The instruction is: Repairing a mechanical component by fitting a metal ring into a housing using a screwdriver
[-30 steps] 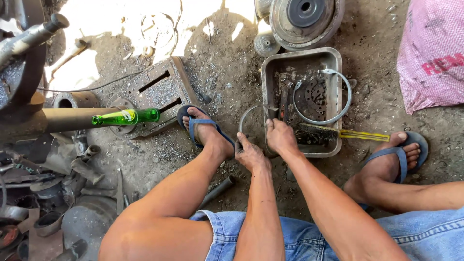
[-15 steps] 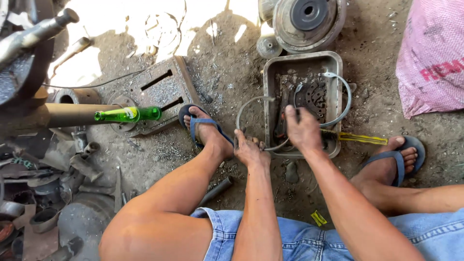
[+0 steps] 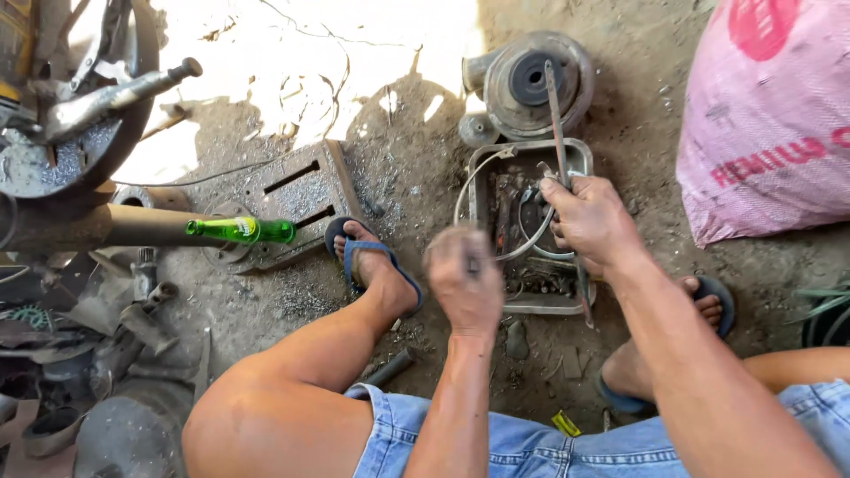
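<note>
Bottle [image 3: 239, 230] of green glass at nine o'clock, lying near the sandalled foot [image 3: 372, 261] and liable to roll if kicked. Left hand [image 3: 465, 281], blurred, clenched on something unclear; right hand [image 3: 591, 221] grips a rod [image 3: 556, 115] over the metal tray [image 3: 485, 173] at one o'clock, where the looped wire [image 3: 531, 252] could snag.

A green bottle [image 3: 239, 230] lies near a pink sack [image 3: 766, 115].

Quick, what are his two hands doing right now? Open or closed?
Left hand: closed in a fist, blurred; what it grips cannot be told.
Right hand: closed around a long thin metal rod over the metal tray.
</note>
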